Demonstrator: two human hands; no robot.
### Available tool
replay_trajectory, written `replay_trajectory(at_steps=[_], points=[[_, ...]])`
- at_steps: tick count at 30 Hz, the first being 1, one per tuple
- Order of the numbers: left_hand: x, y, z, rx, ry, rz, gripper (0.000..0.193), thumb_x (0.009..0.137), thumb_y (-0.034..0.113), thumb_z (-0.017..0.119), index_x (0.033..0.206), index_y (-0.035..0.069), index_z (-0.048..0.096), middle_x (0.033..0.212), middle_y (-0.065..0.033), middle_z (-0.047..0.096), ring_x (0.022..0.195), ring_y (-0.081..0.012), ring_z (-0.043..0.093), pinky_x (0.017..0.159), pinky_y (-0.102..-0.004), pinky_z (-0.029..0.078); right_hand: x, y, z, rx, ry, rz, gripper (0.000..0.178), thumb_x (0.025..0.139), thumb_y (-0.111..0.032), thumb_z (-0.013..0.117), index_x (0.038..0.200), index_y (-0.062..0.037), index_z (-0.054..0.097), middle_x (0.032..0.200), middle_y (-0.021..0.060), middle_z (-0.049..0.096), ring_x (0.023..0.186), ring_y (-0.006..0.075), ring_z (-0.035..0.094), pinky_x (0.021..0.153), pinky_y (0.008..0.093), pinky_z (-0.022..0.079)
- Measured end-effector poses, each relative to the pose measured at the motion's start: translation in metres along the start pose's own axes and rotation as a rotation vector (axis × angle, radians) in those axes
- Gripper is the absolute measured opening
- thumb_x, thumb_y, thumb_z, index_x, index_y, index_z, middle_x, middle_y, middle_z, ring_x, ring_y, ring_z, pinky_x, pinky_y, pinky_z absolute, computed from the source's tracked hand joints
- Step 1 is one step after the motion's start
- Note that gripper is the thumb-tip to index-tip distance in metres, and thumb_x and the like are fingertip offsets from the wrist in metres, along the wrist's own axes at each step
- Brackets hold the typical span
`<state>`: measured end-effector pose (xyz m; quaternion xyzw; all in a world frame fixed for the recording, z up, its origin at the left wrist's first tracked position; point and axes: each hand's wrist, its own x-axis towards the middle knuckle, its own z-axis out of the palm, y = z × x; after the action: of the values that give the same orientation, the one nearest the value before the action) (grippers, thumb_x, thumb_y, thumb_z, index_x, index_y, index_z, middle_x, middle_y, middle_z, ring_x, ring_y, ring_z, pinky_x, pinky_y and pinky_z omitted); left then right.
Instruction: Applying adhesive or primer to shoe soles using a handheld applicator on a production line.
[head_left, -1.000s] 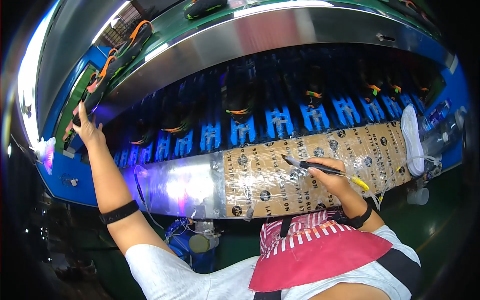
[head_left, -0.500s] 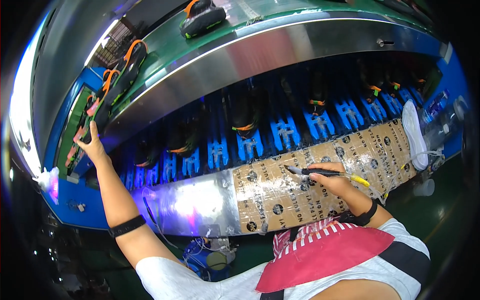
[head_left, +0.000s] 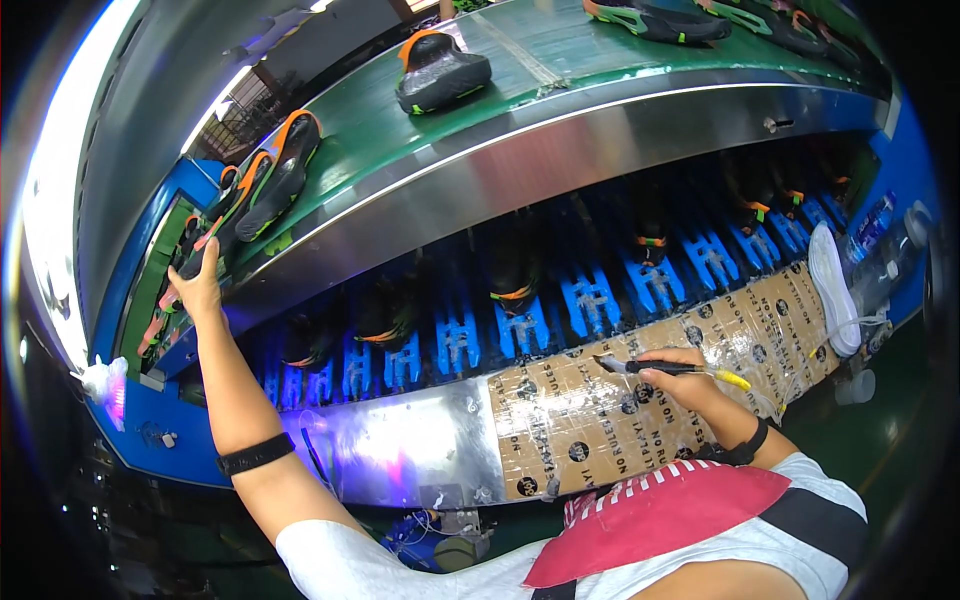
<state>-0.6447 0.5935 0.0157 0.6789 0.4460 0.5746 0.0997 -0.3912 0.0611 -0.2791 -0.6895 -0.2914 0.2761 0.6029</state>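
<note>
At the far left, my left hand (head_left: 199, 287) reaches up to the row of shoes at the belt's end. Its thumb and fingers are spread around the edge of a black shoe with pink-orange trim (head_left: 204, 243); I cannot make out a firm grip. Beyond it, black shoes with orange collars (head_left: 277, 180) stand close together on the green belt (head_left: 345, 150). My right hand (head_left: 680, 378) is closed around a brush (head_left: 640, 367) with a black handle, dark tip and yellow rear end. The brush hovers over or rests on the cardboard-covered ledge (head_left: 600, 430), its tip pointing left.
Below the belt, blue holders (head_left: 520, 330) carry several dark shoes. A bare metal plate (head_left: 400, 440) adjoins the cardboard. A white insole-shaped piece (head_left: 830, 290) and plastic bottles (head_left: 875, 225) are at the right. Another black shoe (head_left: 443, 75) sits farther along the belt.
The view has shifted, so most things appear lower and to the right. My left hand has reached slightly farther along the shoes. More shoes show at the upper right; my right hand still holds the brush.
</note>
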Motion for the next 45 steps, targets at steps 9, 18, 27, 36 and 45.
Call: replay_trajectory(at_steps=[9,18,27,36,45], points=[[0.029,0.004,0.026,0.022,-0.012,-0.079,0.078,0.056,0.049,0.082,0.108,-0.006,0.061,0.107,-0.0149,0.064,0.1,-0.0238,0.059,0.091,-0.0318,0.042,0.009,-0.006,0.001,-0.032,0.026,0.035,0.024,0.076,-0.011,0.07,0.098,-0.0015,0.068,0.084,0.0094,0.068,0.074,0.0121,0.061,0.068,0.0263,0.049],[0.078,-0.05,0.015,0.372,0.123,-0.057,0.105,0.054,0.064,0.076,0.121,-0.013,0.049,0.124,-0.022,0.054,0.118,-0.0294,0.05,0.101,-0.0351,0.035,0.021,-0.006,0.004,-0.06,0.069,0.035,0.024,0.076,-0.011,0.071,0.098,-0.0017,0.068,0.085,0.0092,0.068,0.074,0.0113,0.061,0.069,0.0248,0.048],[0.101,-0.069,-0.001,0.56,0.167,-0.188,0.106,0.05,0.07,0.073,0.118,-0.009,0.054,0.123,-0.0223,0.055,0.116,-0.0319,0.051,0.1,-0.0375,0.038,0.039,0.001,0.011,-0.099,0.075,0.054,0.024,0.075,-0.01,0.071,0.098,-0.0027,0.069,0.083,0.0072,0.068,0.07,0.0102,0.06,0.065,0.0237,0.047],[0.136,-0.112,-0.002,0.07,0.259,-0.287,0.108,0.059,0.068,0.067,0.121,-0.017,0.045,0.125,-0.024,0.052,0.106,-0.0321,0.057,0.093,-0.0385,0.043,0.056,-0.008,0.029,-0.15,0.046,-0.014,0.025,0.074,-0.011,0.072,0.097,-0.0029,0.069,0.083,0.0084,0.068,0.073,0.0116,0.061,0.068,0.025,0.048],[0.191,-0.223,-0.035,0.802,-0.212,0.395,0.063,0.08,0.003,0.048,0.14,0.003,0.028,0.122,-0.0228,0.054,0.111,-0.0347,0.054,0.094,-0.0371,0.041,0.063,-0.012,0.037,-0.112,0.042,0.046,0.023,0.074,-0.011,0.071,0.096,-0.002,0.069,0.08,0.0075,0.068,0.07,0.0108,0.06,0.066,0.0249,0.048]])
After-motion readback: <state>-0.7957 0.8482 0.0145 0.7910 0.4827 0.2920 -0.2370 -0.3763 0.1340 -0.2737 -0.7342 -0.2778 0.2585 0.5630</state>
